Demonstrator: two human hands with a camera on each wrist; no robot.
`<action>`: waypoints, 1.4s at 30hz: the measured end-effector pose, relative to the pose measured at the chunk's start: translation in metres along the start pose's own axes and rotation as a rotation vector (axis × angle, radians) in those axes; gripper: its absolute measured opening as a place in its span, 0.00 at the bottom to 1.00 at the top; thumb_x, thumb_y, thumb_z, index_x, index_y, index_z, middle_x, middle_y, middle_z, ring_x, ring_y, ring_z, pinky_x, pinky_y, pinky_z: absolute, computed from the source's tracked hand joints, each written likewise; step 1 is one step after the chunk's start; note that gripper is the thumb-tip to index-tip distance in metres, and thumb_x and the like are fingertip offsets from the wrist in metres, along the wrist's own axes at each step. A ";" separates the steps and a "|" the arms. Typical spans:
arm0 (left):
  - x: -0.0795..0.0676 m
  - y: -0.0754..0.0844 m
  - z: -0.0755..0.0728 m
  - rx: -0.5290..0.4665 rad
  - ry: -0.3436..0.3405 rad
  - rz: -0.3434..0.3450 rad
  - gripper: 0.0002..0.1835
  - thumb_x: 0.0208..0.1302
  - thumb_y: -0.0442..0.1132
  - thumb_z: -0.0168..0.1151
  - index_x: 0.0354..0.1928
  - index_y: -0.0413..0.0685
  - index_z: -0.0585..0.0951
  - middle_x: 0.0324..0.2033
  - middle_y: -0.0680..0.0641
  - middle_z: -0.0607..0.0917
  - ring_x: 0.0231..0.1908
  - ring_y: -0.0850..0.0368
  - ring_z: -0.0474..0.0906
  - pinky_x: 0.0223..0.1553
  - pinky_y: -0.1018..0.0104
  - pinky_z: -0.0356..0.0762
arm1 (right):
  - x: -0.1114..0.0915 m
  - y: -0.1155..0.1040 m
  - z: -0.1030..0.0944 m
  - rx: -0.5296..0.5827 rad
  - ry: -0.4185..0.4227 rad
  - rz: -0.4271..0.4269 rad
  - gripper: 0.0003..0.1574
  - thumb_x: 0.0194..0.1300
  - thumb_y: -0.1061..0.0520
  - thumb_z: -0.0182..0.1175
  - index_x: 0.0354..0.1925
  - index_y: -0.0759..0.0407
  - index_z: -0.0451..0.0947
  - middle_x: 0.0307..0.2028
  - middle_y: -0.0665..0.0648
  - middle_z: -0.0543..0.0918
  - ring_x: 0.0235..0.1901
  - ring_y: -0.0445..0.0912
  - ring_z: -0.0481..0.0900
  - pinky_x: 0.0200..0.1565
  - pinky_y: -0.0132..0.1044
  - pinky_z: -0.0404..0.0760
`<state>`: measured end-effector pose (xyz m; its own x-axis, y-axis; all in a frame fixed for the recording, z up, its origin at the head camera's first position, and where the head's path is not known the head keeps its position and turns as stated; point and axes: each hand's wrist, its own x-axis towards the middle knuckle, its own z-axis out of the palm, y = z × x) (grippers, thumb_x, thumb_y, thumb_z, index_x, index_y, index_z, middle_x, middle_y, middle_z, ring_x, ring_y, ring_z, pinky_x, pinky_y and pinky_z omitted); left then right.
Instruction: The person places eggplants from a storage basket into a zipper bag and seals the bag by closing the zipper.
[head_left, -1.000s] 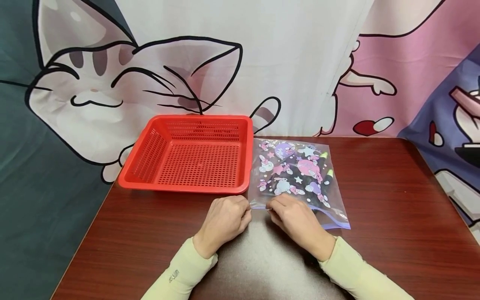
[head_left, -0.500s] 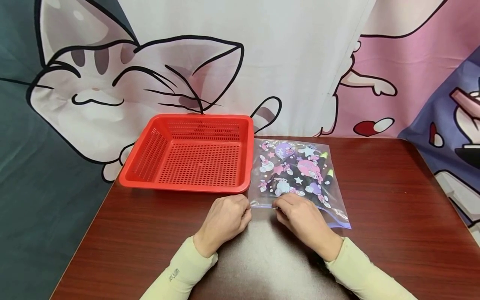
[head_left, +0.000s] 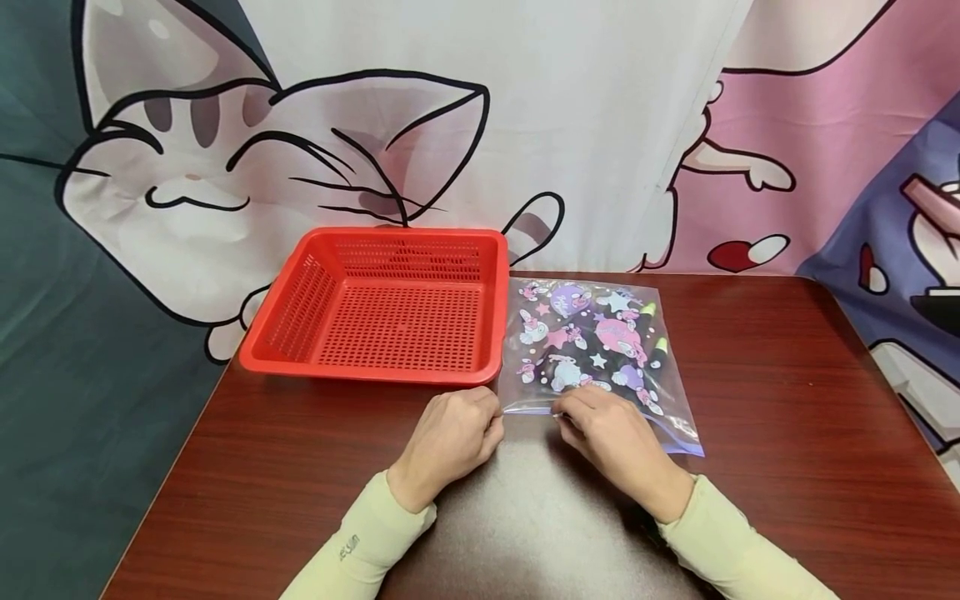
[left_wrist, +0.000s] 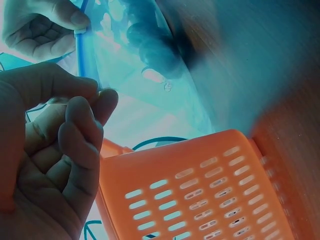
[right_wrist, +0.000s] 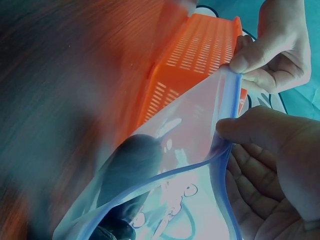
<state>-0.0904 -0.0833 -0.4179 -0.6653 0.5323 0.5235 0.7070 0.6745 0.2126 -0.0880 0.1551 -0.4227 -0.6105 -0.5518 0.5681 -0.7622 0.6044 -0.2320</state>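
A clear zip bag [head_left: 540, 387] printed with pink, purple and white figures lies on the table, dark objects with yellow-green ends [head_left: 660, 350] inside it. My left hand [head_left: 453, 433] pinches the left corner of its purple zip edge between thumb and forefinger. Further along that edge, my right hand [head_left: 611, 433] pinches the zip strip. To the right of the right hand the bag's mouth gapes, as the right wrist view shows with its parted blue-looking rims [right_wrist: 165, 175]. Between the hands the strip [left_wrist: 87, 55] runs straight. What exactly the dark objects are cannot be told.
A red perforated plastic basket [head_left: 401, 375] with nothing in it stands left of the bag, close behind my left hand. The brown wooden table [head_left: 787, 400] extends to the right. A cartoon-printed cloth [head_left: 600, 125] hangs along the back.
My right hand has slid a little to the right along the zip edge, away from the left hand. The left hand keeps its place at the bag's corner.
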 end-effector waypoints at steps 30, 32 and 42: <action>-0.001 -0.002 0.001 -0.005 -0.018 -0.003 0.16 0.48 0.29 0.65 0.16 0.52 0.69 0.16 0.56 0.69 0.17 0.61 0.65 0.19 0.64 0.67 | -0.017 0.013 -0.011 -0.034 -0.008 0.040 0.17 0.44 0.71 0.72 0.34 0.60 0.81 0.32 0.51 0.85 0.33 0.45 0.83 0.34 0.41 0.82; -0.001 -0.002 0.000 -0.005 -0.019 -0.005 0.16 0.47 0.29 0.65 0.16 0.53 0.68 0.16 0.56 0.69 0.17 0.61 0.64 0.19 0.64 0.67 | -0.017 0.013 -0.012 -0.033 -0.010 0.038 0.17 0.44 0.71 0.72 0.34 0.60 0.81 0.32 0.51 0.84 0.34 0.45 0.82 0.34 0.40 0.82; -0.001 -0.003 0.001 -0.006 -0.025 -0.013 0.17 0.46 0.29 0.65 0.15 0.53 0.68 0.16 0.56 0.68 0.17 0.61 0.64 0.19 0.63 0.67 | -0.021 0.016 -0.016 -0.058 -0.003 0.044 0.17 0.43 0.70 0.72 0.34 0.60 0.80 0.32 0.51 0.84 0.33 0.45 0.83 0.32 0.41 0.82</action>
<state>-0.0918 -0.0853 -0.4198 -0.6800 0.5365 0.4998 0.6998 0.6782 0.2242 -0.0835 0.1853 -0.4259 -0.6435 -0.5257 0.5564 -0.7211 0.6601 -0.2103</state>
